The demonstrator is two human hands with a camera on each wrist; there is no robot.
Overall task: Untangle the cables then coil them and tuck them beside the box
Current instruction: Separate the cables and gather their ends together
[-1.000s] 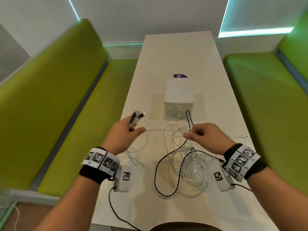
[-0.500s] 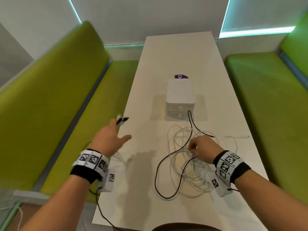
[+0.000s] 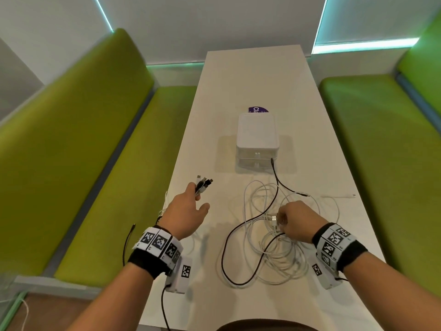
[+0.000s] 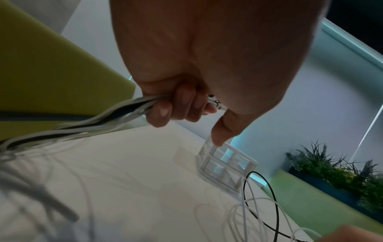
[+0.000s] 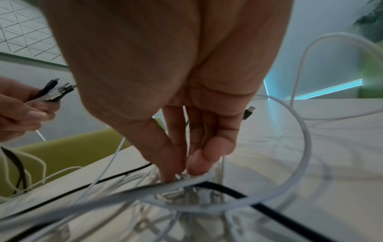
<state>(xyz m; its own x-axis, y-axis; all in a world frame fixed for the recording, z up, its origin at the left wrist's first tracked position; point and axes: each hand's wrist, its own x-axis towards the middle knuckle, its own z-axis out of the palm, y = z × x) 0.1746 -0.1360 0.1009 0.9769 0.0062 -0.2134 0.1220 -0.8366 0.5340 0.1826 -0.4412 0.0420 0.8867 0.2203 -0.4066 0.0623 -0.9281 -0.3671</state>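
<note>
A tangle of white cables [image 3: 274, 247] with one black cable [image 3: 225, 259] lies on the white table [image 3: 250, 75], in front of a white box [image 3: 257, 137]. My left hand [image 3: 188, 206] grips a bundle of cable ends [image 3: 202, 183], their plugs sticking up past the fingers [image 4: 182, 106]; the cables [image 4: 82, 127] trail back from the fist. My right hand [image 3: 296, 220] reaches down into the tangle and pinches a white plug end [image 3: 274, 219]; its fingertips [image 5: 194, 162] close among the strands, and the exact hold is blurred in the right wrist view.
Green benches [image 3: 95, 151] run along both sides of the narrow table. A purple label [image 3: 259, 109] lies behind the box. A loose white cable end [image 3: 341, 195] lies to the right. Plants [image 4: 335, 172] stand beyond the right bench.
My left hand swung out to the left with its cable ends, then came back toward the table. My right hand dropped from the black loop into the tangle and took a white plug.
</note>
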